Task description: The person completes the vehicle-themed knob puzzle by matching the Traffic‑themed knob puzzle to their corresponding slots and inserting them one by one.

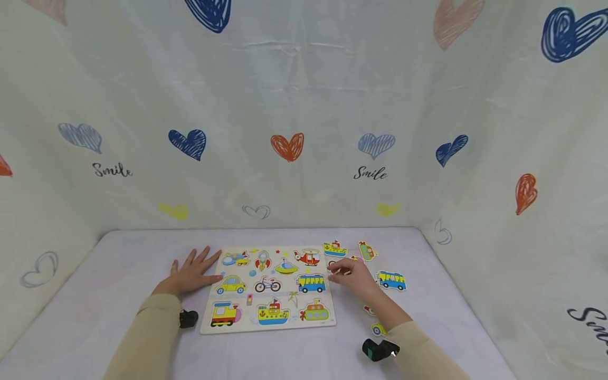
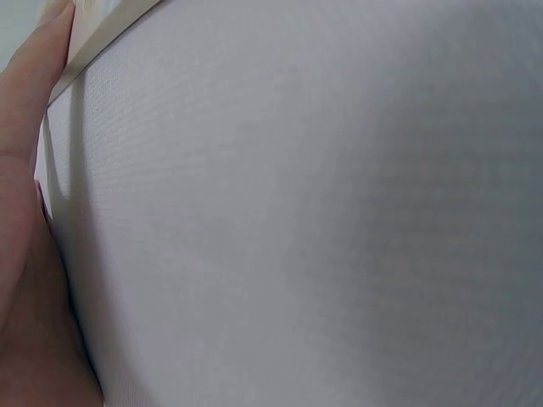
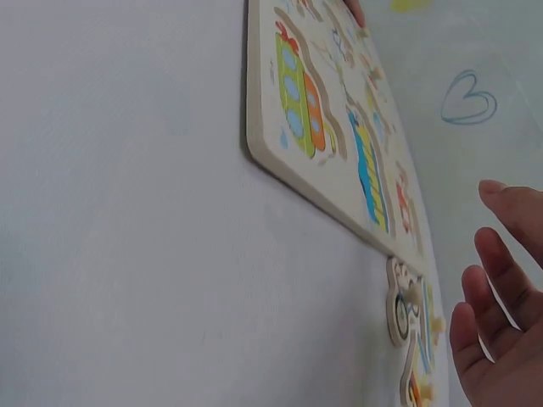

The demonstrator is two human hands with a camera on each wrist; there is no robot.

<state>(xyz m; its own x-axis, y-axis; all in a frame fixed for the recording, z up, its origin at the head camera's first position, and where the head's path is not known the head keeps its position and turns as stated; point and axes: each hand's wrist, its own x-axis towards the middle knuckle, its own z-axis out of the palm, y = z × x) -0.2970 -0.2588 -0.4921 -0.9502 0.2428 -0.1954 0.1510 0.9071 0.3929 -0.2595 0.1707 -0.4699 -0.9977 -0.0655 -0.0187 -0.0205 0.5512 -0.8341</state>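
Note:
A wooden puzzle board (image 1: 253,301) printed with vehicles lies on the white table. My left hand (image 1: 192,273) rests with fingers spread at its left edge; in the left wrist view the thumb (image 2: 34,80) touches the board's side. At the right edge, my right hand (image 1: 353,278) hovers with loosely bent fingers and nothing visible between them. Nearest to it is a bicycle piece (image 3: 400,309) with a knob, mostly hidden by the hand in the head view. Beyond the hand lie a ship piece (image 1: 335,249) and a submarine piece (image 1: 366,251).
A bus piece (image 1: 392,280) lies right of my right hand. Closer to me, a yellow car piece (image 1: 378,329) and a red piece (image 1: 368,310) are partly covered by the right forearm. A curtain (image 1: 313,190) printed with hearts surrounds the table (image 1: 266,359).

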